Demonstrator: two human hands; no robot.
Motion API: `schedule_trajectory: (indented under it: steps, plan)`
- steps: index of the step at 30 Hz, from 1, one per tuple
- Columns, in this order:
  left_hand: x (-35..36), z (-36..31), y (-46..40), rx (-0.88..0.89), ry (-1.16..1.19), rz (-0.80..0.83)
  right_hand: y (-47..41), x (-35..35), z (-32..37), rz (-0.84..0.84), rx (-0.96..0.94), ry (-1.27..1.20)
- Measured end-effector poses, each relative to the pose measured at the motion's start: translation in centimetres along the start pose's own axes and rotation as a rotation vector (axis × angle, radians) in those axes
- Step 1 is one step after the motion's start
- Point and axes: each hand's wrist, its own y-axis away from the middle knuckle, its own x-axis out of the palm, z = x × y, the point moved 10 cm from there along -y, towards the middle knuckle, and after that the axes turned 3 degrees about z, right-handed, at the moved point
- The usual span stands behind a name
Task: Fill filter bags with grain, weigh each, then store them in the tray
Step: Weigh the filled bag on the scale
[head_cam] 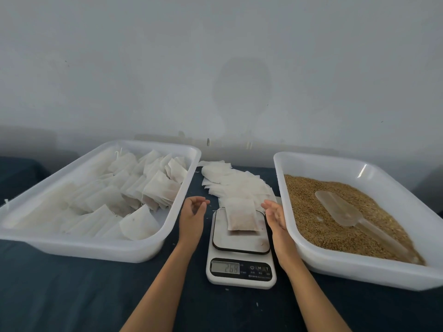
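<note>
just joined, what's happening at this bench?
A person is weighing grain-filled filter bags. One filled bag lies on the scale, whose display seems to read 268. Both hands are off it: the left hand and right hand hover open on either side. The left tray already holds many filled bags. The right tray holds loose grain with a clear scoop lying on it. Empty bags are piled behind the scale.

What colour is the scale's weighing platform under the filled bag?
Silvery grey with a black rim, clearest in the head view: the scale's platform under the filled bag.
</note>
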Motion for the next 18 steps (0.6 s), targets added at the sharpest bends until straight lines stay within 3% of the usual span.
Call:
schedule_trajectory:
  steps: [14,18]
  plan:
    - [1.7,-0.5,0.2,-0.012,-0.138,0.133,0.0,0.2,0.2,0.011,-0.007,0.02]
    - [3.8,-0.7,-0.2,-0.031,-0.37,0.259,-0.1,0.8,0.7,0.03,-0.03,0.119]
